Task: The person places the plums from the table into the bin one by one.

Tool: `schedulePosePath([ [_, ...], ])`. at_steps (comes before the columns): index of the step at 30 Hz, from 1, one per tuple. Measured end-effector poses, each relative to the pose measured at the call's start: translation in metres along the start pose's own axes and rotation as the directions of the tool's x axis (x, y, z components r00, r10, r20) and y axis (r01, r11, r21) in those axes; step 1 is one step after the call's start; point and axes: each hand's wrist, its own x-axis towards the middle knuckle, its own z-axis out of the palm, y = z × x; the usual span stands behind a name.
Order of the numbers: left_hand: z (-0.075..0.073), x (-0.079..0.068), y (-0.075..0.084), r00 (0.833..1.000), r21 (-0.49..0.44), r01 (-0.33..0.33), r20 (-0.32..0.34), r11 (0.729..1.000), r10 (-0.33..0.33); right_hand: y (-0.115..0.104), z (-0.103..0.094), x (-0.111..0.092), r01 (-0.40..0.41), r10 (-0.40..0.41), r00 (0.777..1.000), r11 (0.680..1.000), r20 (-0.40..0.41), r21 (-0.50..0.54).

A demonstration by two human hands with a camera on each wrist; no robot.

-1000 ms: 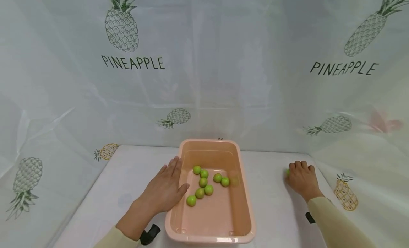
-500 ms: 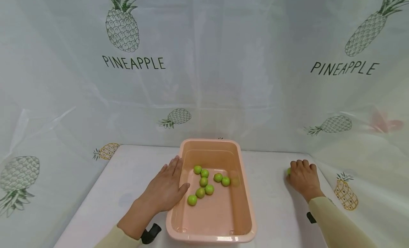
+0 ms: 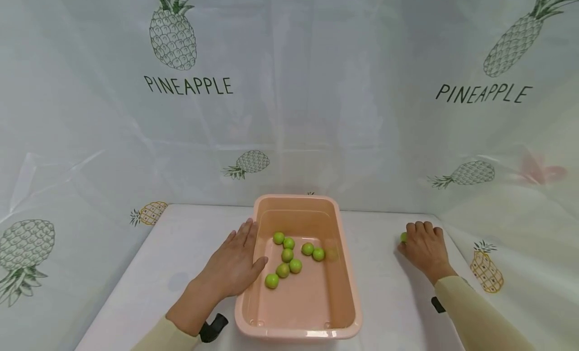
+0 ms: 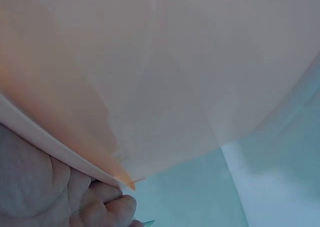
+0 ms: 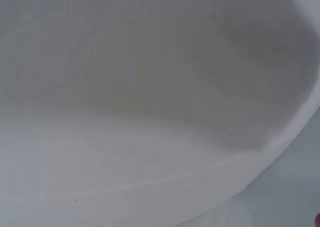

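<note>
A peach-coloured plastic tub [image 3: 312, 311] stands lengthwise on the white table, with several small round green fruits [image 3: 295, 265] lying loose on its floor. My left hand [image 3: 232, 265] lies along the tub's left rim, fingers straight and thumb reaching over the edge. Its palm and fingers [image 4: 115, 207] show under the rim in the left wrist view. At the table's far right, my right hand [image 3: 425, 248] has its fingers curled round one green fruit [image 3: 403, 237], which peeks out at the hand's left side. In the right wrist view that fruit is hidden.
The white tabletop [image 3: 380, 290] spreads on both sides of the tub. A pale curtain [image 3: 316, 114] printed with pineapples hangs behind the table and along its sides. Dark straps [image 3: 213, 328] sit on both wrists.
My right hand has shifted slightly left, and more of the green fruit shows beside it. My left hand has stayed on the tub's rim.
</note>
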Motion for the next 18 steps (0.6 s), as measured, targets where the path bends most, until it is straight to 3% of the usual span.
schedulePosePath([
  [18, -0.004, -0.001, 0.001, 1.0, 0.021, 0.007, 0.008, 1.0, -0.008, -0.035, -0.027, 0.023, 0.049, -0.047, 0.994, 0.999, -0.096, 0.015],
])
